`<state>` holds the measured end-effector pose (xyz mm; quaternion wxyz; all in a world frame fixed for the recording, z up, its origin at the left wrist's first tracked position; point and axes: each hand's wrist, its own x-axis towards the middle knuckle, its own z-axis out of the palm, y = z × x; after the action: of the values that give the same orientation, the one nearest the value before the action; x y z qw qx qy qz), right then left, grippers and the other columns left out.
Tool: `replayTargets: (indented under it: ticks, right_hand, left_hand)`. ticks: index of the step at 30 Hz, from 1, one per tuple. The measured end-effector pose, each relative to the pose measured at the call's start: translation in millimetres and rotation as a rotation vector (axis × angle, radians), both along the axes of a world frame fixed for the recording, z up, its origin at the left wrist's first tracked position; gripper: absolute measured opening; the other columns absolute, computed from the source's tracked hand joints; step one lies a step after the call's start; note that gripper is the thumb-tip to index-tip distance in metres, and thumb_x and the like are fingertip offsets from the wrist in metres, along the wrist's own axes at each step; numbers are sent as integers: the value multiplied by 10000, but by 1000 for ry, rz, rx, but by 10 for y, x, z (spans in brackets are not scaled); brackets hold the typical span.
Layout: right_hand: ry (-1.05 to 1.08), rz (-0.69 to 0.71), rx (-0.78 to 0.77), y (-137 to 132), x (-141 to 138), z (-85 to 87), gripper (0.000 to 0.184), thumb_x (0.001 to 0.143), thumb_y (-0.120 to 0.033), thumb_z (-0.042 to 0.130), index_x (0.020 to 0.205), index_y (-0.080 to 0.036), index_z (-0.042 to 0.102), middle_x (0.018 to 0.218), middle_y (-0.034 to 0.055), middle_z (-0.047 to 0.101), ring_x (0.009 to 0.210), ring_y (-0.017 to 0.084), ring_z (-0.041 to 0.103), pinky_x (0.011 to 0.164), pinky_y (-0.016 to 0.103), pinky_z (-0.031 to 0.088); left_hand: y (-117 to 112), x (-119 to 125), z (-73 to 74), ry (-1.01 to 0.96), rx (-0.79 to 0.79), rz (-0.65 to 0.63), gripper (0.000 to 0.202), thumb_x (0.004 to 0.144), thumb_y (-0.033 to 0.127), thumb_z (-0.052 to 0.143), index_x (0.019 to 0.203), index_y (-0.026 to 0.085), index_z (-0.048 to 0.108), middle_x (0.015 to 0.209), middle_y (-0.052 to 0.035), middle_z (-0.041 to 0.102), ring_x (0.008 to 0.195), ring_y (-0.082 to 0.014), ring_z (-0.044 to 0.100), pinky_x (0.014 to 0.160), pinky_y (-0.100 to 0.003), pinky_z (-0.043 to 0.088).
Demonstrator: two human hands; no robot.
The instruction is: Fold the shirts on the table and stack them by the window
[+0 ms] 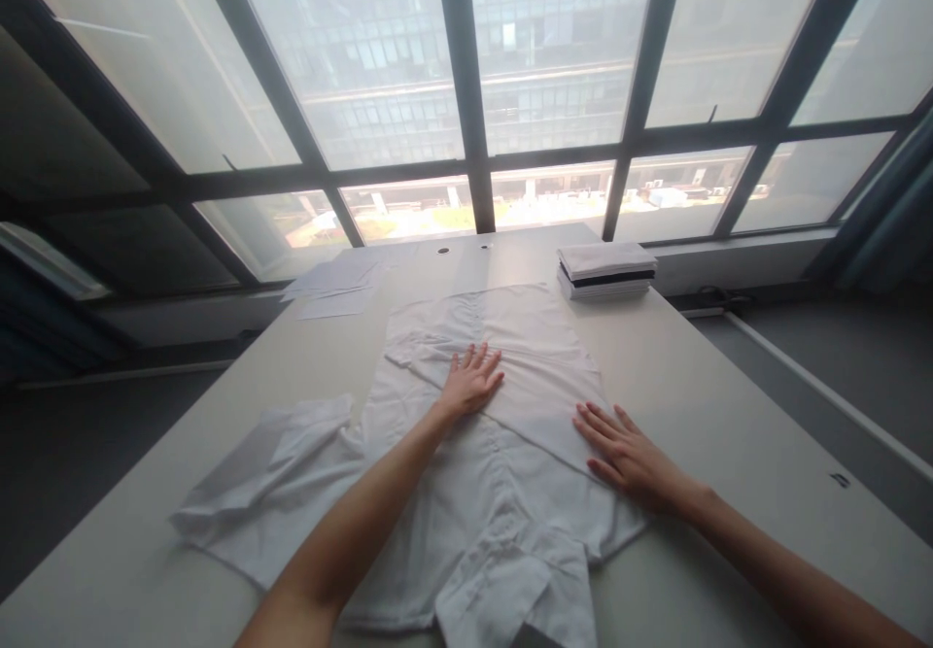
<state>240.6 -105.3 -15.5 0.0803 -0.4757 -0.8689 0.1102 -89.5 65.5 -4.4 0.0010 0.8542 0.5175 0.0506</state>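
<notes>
A white button-up shirt lies spread on the table, its collar towards me and its hem towards the window. One sleeve stretches out to the left; the other is folded across the body. My left hand rests flat near the middle of the shirt, fingers spread over the folded cloth. On the shirt's right side, my right hand lies flat with its fingers stretched out over the edge. Creases run across the cloth between the two hands.
The white table reaches towards large windows. At its far right stands a stack of folded cloth, white with a dark layer. Sheets of paper lie at the far left. A small dark object is near the right edge.
</notes>
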Motion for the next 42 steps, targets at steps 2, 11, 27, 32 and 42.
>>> replayTargets:
  ticks: [2,11,27,32,42]
  right_hand:
    - [5,-1,-1,5,9,-28,635,1044,-509,354,1612,-277,192,1663,69,167,1544,271,138,1230,579,129]
    - [53,-16,15,42,51,-156,600,1036,-500,379,1588,-281,292,1643,71,238,1530,277,196,1222,592,172]
    - [325,49,139,696,-625,224,470,1009,-344,469,1469,-255,516,1550,103,468,1467,284,374,1196,555,321]
    - [230,94,122,941,-941,175,482,1009,-330,442,1475,-221,503,1581,116,421,1495,282,318,1200,552,299]
    - [96,128,96,981,-940,-98,531,1017,-344,407,1536,-232,423,1627,83,341,1521,256,254,1237,521,202]
  left_hand:
    - [0,8,-2,-9,-48,-4,602,1031,552,356,1582,311,326,1673,-80,222,1538,-370,149,1186,-658,146]
    - [-117,-255,197,-224,-9,71,502,1023,352,446,1504,208,460,1576,-135,425,1486,-326,329,1178,-592,285]
    - [-1095,-2362,361,-63,296,679,396,914,293,536,1260,132,642,1247,-170,650,1167,-325,605,1018,-452,479]
    - [-1287,-2575,247,-18,289,856,499,931,395,570,1334,102,594,1265,-206,614,1169,-347,592,985,-433,485]
    - [-1279,-2758,126,-234,189,881,542,944,472,516,1354,120,559,1304,-188,647,1221,-322,607,1028,-395,467]
